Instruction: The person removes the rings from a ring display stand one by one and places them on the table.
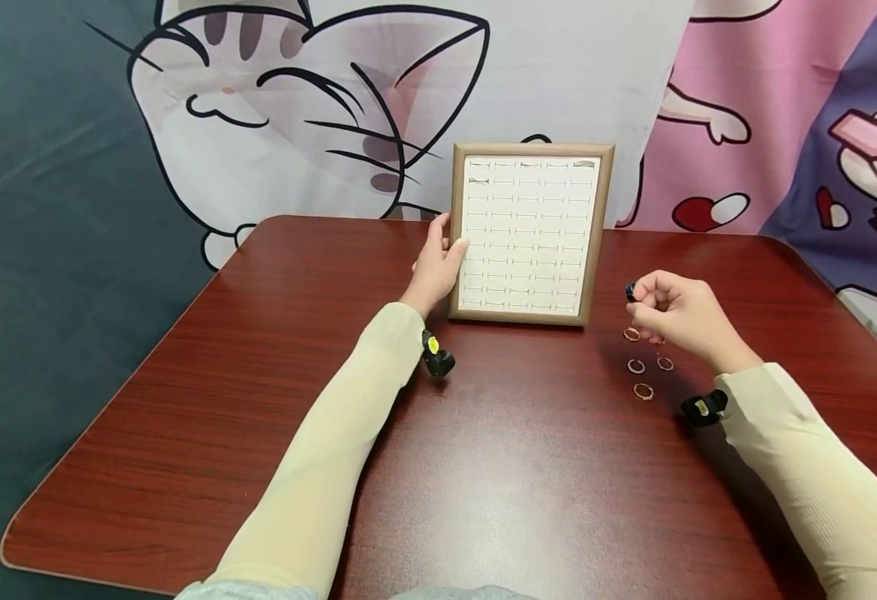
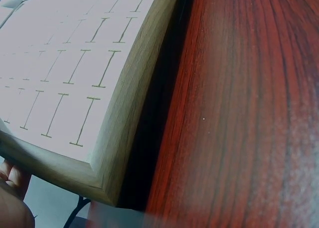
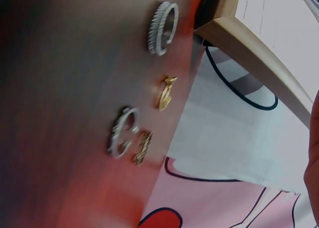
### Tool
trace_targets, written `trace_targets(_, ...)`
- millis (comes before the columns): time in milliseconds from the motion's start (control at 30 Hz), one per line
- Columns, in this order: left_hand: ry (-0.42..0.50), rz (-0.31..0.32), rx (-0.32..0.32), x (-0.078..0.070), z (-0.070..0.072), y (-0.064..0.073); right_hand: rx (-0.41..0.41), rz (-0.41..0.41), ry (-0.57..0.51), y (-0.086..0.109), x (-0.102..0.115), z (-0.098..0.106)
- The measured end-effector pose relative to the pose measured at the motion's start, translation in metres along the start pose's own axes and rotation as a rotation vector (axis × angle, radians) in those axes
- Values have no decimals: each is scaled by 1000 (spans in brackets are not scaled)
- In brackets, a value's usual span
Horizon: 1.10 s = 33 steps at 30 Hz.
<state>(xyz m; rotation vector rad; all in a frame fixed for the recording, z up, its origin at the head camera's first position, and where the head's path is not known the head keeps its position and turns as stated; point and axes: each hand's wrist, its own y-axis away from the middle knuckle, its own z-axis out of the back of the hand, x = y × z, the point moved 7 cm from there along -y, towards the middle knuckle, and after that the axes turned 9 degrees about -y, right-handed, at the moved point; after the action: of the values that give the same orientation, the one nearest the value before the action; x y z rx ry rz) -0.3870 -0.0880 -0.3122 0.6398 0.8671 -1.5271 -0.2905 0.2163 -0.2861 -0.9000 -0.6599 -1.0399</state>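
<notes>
A wooden-framed ring display board (image 1: pixel 526 315), lined with rows of slits in white, stands upright on the table. My left hand (image 1: pixel 436 265) grips its left edge, thumb at the front and fingers at the side and behind; in the left wrist view part of that hand (image 2: pixel 14 200) shows by the frame (image 2: pixel 55 173). To the right of the board, my right hand (image 1: pixel 679 312) pinches a dark ring (image 1: pixel 630 292) between thumb and fingertips, above the table. Below that hand lie several rings, among them a gold ring (image 1: pixel 643 392) and a silver ring (image 1: pixel 636 367).
The reddish-brown wooden table (image 1: pixel 206 417) has rounded corners. A cartoon cat cloth (image 1: pixel 273 167) hangs behind it. Some upper slits of the board have rings, such as a gold-toned ring (image 1: pixel 583 164). A thin gold ring (image 3: pixel 167 93) lies close to a ridged silver ring (image 3: pixel 158 31).
</notes>
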Motion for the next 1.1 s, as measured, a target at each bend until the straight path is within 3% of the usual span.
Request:
trace_targets(400, -7, 0, -13, 0, 0, 0, 64, -92, 29, 21, -18, 8)
trace_targets(533, -11, -1, -24, 1, 0, -2, 91, -82, 19, 26, -19, 12)
trace_targets(667, -22, 3, -22, 2, 0, -2, 139, -75, 0, 32, -18, 12)
trace_targets(867, -19, -14, -26, 1, 1, -2, 217, -130, -18, 38, -22, 9)
trace_targets(1100, -17, -15, -27, 0, 1, -1, 315, -185, 43, 43, -30, 5)
